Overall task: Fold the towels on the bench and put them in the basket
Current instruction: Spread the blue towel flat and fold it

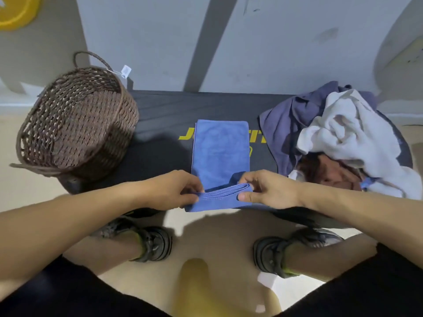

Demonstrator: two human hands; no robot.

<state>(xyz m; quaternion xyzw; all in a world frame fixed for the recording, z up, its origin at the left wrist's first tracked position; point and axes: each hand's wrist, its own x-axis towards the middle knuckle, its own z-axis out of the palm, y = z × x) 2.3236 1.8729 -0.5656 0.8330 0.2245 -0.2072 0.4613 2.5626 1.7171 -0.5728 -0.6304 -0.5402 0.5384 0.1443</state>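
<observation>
where the blue towel (pixel 220 152) lies flat along the middle of the dark worktop (pixel 160 115), its near end is lifted and doubled into a thick fold at the front edge. the left hand (pixel 176 191) pinches the left corner of that fold, fingers curled on the cloth; the right hand (pixel 267 188) pinches the right corner the same way. a brown woven basket (pixel 75 124) stands on the worktop's left end, well apart from the towel. a heap of unfolded towels (pixel 338 138), purple, white and brown, sits on the right end.
</observation>
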